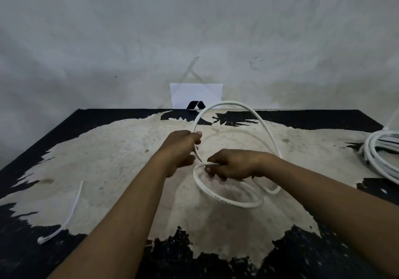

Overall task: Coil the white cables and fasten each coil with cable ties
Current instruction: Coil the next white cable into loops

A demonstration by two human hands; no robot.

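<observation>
A white cable point(262, 125) arcs in a big loop above the middle of the table, with smaller loops point(218, 197) hanging below my hands. My left hand point(183, 147) is shut on the cable where the big loop starts, a little left of centre. My right hand point(233, 167) is shut on the gathered loops just to the right and slightly nearer to me. A white cable tie point(67, 218) lies flat on the table at the near left. A second bundle of white cable point(376, 155) rests at the right edge, partly cut off.
The table point(108, 160) has a worn pale top with black patches around its edges. A white card with a black logo point(195, 96) leans against the grey wall behind the far edge.
</observation>
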